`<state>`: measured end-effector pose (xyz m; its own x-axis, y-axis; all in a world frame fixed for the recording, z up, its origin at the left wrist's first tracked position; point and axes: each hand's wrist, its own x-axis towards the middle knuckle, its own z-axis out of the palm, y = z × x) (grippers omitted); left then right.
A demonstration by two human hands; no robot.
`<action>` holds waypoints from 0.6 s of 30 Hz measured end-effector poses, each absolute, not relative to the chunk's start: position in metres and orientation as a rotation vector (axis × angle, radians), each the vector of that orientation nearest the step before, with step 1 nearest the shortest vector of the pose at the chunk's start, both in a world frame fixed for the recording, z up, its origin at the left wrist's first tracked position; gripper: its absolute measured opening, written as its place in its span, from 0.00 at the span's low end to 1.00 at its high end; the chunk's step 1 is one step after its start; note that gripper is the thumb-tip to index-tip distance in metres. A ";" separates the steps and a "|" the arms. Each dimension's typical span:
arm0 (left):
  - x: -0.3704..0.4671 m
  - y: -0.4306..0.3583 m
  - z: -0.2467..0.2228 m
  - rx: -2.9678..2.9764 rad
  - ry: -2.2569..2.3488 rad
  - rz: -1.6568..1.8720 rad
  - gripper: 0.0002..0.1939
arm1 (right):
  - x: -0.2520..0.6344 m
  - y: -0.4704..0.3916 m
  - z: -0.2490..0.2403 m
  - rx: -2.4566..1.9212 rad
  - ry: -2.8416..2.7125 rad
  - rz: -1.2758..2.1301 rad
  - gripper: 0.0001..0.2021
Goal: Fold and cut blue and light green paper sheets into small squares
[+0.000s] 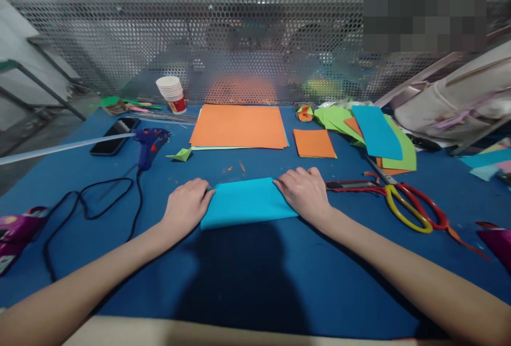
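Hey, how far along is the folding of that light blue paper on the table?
Done: the light blue paper already lies folded over into a band. In hand: the left hand and right hand press its two ends flat. Left: the orange sheets lie flat and unfolded; the scissors lie untouched.

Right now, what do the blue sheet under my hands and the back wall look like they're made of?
The blue sheet looks like thin matte craft paper or possibly foam sheet: it lies folded with a soft edge, pressed by the left hand and right hand. The back wall looks like perforated metal: grey, slightly shiny, with regular round holes.
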<state>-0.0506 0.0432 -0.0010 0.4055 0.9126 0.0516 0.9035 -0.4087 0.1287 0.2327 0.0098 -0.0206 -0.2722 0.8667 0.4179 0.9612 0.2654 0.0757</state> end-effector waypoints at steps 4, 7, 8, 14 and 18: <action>-0.051 0.041 -0.007 2.703 1.680 0.131 0.13 | 0.235 0.011 -0.024 -1.660 -2.256 -0.542 0.19; -0.053 0.041 -0.011 2.836 1.653 0.336 0.12 | 0.237 0.010 -0.025 -1.650 -2.255 -0.587 0.17; -0.054 0.042 -0.013 2.908 1.605 0.450 0.14 | 0.237 0.010 -0.025 -1.646 -2.254 -0.602 0.16; -0.059 0.055 -0.013 3.352 0.638 0.439 0.19 | 0.235 0.009 -0.020 -1.481 -2.310 -0.793 0.11; -0.059 0.067 -0.006 3.289 0.329 0.057 0.20 | 0.239 0.017 -0.020 -1.165 -2.579 -0.725 0.13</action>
<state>-0.0590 0.0672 -0.0061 0.9797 0.1941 0.0501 0.1996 -0.9669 -0.1589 0.2385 0.0170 -0.0202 -0.6617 0.6415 0.3881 0.7498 0.5639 0.3462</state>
